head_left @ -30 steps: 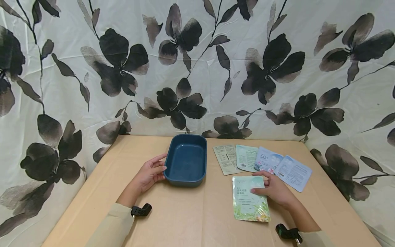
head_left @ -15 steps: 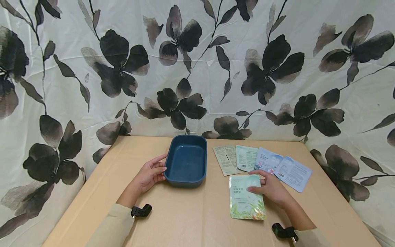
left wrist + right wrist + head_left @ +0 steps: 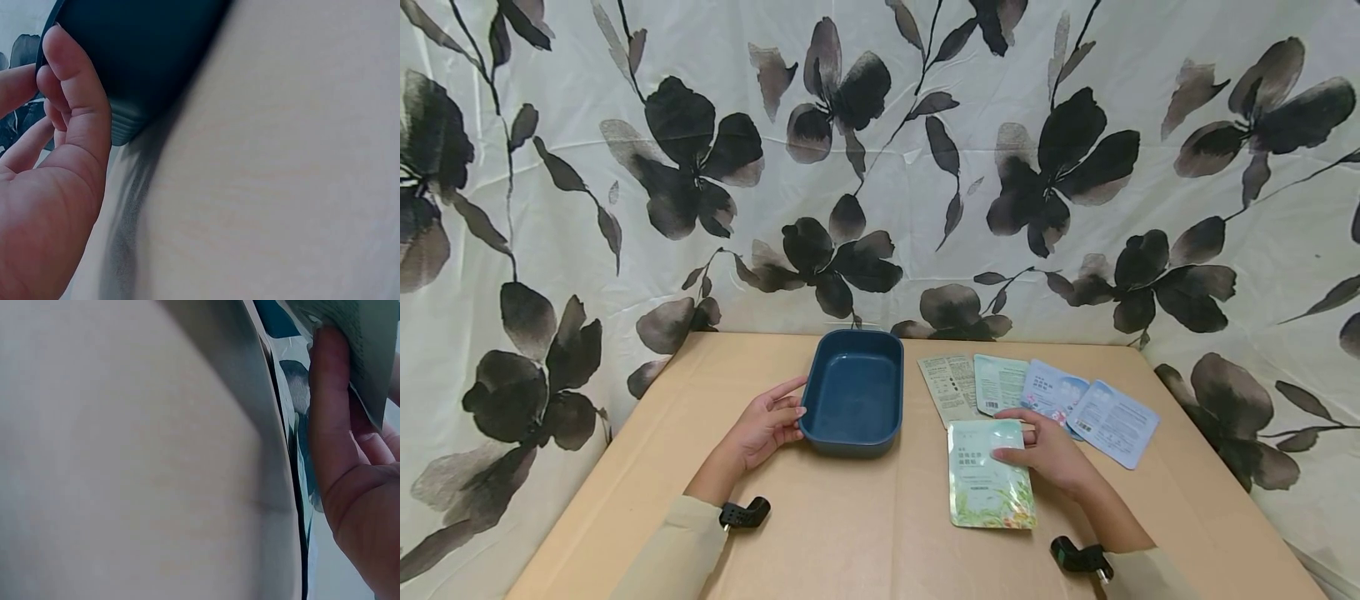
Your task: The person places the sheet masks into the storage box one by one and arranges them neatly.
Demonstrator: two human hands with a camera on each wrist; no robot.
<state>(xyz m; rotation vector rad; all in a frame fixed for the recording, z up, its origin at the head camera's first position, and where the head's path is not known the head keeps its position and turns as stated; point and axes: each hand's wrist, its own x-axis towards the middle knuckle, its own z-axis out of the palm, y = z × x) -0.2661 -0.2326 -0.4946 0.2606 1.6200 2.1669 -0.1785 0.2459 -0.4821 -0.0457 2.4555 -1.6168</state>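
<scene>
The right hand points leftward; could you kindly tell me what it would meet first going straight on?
Beyond the pouch it holds, the right hand would probably meet the blue container first, though the beige packet lies near that line and depth is unclear.

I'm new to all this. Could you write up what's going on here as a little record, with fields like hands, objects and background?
Left hand: the left hand touches the left side of the dark blue container
Right hand: the right hand pinches the flower-printed packet between thumb and fingers
Other packets: beige packet, pale green packet, and two pale blue packets, fanned out right of the container
Surface: light brown table
Background: white cloth with dark flowers
Worn: a black device on each wrist
Packet wording: too small to read reliably
</scene>
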